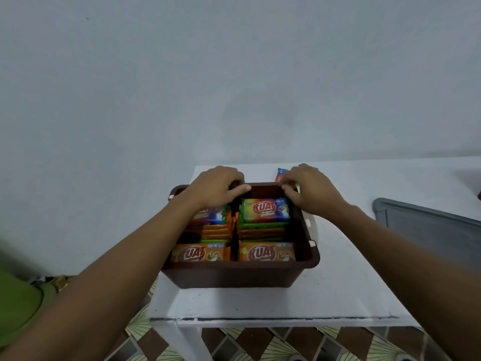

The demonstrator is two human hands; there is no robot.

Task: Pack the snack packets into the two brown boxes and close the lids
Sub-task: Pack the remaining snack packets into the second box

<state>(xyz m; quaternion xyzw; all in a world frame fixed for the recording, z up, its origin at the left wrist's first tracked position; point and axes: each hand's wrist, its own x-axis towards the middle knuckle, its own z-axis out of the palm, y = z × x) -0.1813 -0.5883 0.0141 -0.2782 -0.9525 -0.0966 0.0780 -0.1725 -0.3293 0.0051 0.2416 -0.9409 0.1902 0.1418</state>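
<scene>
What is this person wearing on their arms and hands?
Nothing that shows. The left hand and right hand are bare: no gloves, rings, watch or bracelet visible. Both forearms are uncovered as far as the view reaches, with no sleeves in sight.

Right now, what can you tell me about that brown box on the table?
The brown box looks like dark plastic, rectangular, with a rolled rim. It stands open and upright on the white table, filled with rows of snack packets. The left hand and right hand both rest at its far rim.
</scene>
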